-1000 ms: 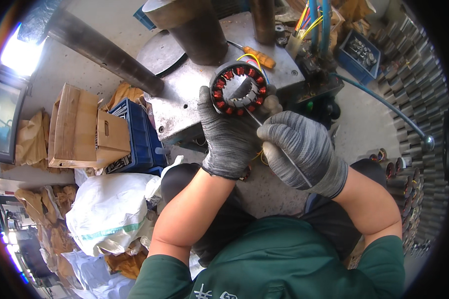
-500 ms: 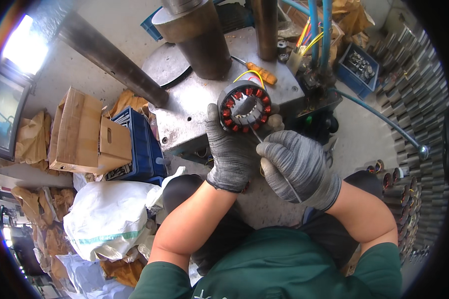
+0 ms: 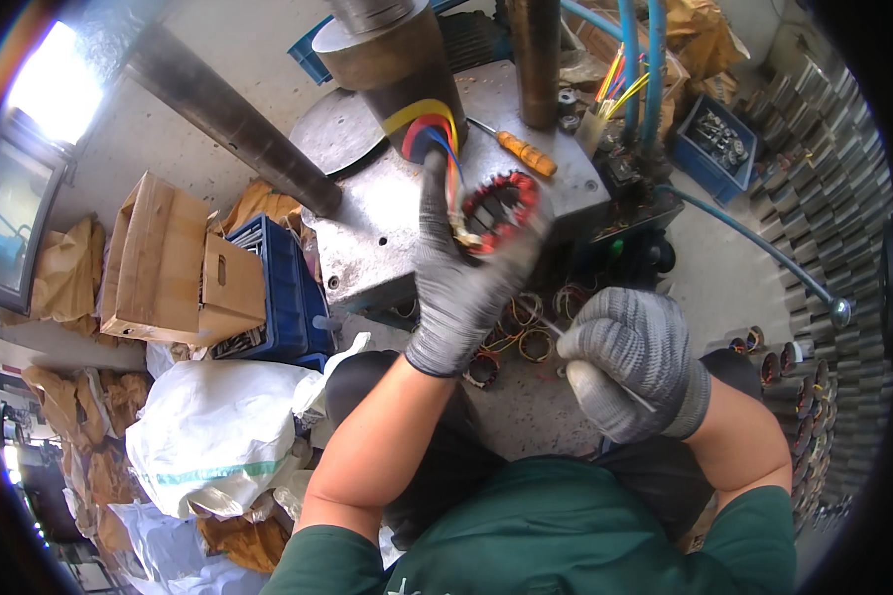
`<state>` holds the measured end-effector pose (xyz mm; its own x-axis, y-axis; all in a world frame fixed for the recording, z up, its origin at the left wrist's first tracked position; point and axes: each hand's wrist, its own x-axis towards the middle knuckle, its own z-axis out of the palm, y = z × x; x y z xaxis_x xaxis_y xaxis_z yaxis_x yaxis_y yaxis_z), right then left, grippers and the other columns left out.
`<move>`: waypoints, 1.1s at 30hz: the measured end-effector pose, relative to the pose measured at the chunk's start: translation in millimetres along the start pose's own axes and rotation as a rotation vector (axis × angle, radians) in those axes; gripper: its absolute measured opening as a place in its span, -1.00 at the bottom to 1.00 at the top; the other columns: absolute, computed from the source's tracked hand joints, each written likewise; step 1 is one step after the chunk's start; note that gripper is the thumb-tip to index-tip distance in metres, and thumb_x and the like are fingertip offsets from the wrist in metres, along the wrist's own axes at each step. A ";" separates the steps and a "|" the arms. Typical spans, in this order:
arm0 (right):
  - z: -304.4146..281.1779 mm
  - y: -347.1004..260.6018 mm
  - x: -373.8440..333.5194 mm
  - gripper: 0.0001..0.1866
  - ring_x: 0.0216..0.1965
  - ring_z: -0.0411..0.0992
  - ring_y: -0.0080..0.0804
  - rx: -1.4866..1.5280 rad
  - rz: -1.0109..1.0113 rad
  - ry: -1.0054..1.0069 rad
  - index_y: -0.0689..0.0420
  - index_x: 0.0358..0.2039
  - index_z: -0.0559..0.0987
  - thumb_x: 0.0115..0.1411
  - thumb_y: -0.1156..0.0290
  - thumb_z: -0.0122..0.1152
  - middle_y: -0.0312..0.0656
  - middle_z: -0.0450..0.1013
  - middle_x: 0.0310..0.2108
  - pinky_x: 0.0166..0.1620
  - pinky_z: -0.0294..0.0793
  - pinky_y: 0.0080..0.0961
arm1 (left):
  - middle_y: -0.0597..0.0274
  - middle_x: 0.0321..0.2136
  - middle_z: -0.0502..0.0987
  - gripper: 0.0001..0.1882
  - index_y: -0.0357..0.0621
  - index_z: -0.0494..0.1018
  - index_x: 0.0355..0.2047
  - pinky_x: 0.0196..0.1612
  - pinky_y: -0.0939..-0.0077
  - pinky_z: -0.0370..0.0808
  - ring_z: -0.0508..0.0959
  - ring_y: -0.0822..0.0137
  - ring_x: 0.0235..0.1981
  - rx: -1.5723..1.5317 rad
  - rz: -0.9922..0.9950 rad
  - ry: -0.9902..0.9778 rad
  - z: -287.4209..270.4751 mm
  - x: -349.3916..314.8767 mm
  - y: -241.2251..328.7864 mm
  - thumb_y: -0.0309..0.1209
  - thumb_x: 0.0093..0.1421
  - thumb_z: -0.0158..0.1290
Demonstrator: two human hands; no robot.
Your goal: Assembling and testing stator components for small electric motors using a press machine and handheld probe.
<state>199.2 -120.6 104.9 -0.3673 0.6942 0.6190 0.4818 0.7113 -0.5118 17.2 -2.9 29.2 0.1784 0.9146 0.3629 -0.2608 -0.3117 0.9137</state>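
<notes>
My left hand (image 3: 471, 283), in a grey striped glove, grips a motor stator (image 3: 506, 213) with red windings around its ring. Yellow, red and blue lead wires (image 3: 445, 139) rise from the stator's near-left side, past my thumb. The ring is tilted and partly smeared by motion. To the right and nearer me, my right hand (image 3: 630, 367), gloved alike, is closed around a thin metal rod (image 3: 556, 327). The rod's tip pokes out toward the stator, apart from it. Its other end shows below my fingers.
A metal press table (image 3: 367, 268) with thick columns (image 3: 536, 69) stands ahead, bearing a screwdriver with a wooden handle (image 3: 526, 154). Several stators (image 3: 536, 345) lie on the floor below. Left are a cardboard box (image 3: 154, 263), blue crate (image 3: 293, 288) and white sack (image 3: 213, 426); stacked metal cores (image 3: 824, 208) line the right.
My left hand has turned the stator over, bringing its coloured lead wires into view. My right hand has drawn back to the right with the rod, away from the stator.
</notes>
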 end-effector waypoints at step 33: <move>-30.5 20.1 -17.0 -0.76 -0.27 0.57 -0.41 0.167 0.295 0.140 0.28 -0.06 0.70 0.39 0.42 0.20 -0.11 0.61 -0.21 -0.11 0.57 -0.43 | -0.24 0.21 0.55 0.18 -0.24 0.35 0.38 0.36 -0.08 0.49 0.72 -0.05 0.04 -1.435 -0.752 -0.140 -3.6 -12.6 2.5 0.65 0.25 -0.21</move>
<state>239.5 -121.5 102.2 -0.1142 0.8587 0.4997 0.4104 0.4988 -0.7634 10.8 -14.3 26.2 0.7266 0.6866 0.0241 -0.6868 0.7268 -0.0005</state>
